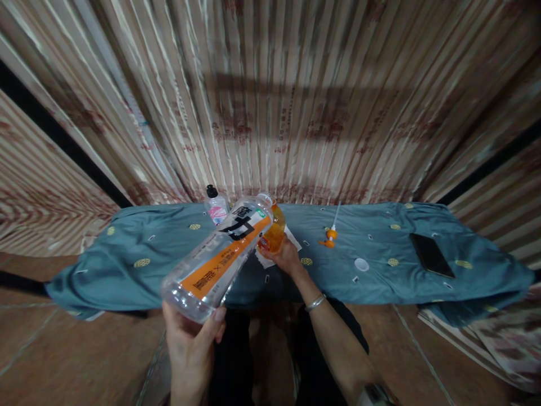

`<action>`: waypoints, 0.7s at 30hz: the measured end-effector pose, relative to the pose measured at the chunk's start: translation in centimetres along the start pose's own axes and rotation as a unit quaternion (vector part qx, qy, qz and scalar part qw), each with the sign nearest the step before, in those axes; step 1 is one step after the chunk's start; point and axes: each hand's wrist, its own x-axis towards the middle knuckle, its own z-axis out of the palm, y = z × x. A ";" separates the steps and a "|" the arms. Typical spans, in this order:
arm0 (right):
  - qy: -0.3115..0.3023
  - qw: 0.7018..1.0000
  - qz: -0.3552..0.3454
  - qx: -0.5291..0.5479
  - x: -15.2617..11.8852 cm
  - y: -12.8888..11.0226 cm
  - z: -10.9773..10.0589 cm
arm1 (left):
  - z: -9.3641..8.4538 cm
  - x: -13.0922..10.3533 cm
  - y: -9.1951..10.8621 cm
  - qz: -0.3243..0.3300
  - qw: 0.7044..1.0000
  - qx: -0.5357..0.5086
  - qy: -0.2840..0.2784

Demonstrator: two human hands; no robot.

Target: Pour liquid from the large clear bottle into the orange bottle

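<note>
My left hand (192,344) grips the base of a large clear plastic bottle (220,256) with an orange and black label. The bottle is tilted, its open mouth up against a small orange bottle (274,231). My right hand (286,256) holds that orange bottle upright on a white paper (296,239) lying on the teal cloth (139,254). A silver bracelet sits on my right wrist. Whether liquid is flowing I cannot tell.
An orange pump head with a white tube (330,237) and a white cap (362,264) lie to the right on the cloth. A black phone (431,255) rests further right. A small clear bottle with a black cap (216,208) stands behind. Striped curtains hang beyond.
</note>
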 end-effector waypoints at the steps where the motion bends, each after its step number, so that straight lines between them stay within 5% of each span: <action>1: 0.001 1.000 -0.003 0.000 0.0 0.0 0.0 | 0.1 0.0 0.0 -0.002 1.000 0.001 -0.001; 10: -0.015 1.000 0.004 0.007 -0.2 -0.5 -0.6 | 2.4 -1.7 0.6 0.002 0.998 -0.036 0.050; 21: -0.012 1.000 0.009 0.011 -0.1 0.0 -0.2 | 2.4 -1.8 1.0 -0.006 0.999 -0.025 0.045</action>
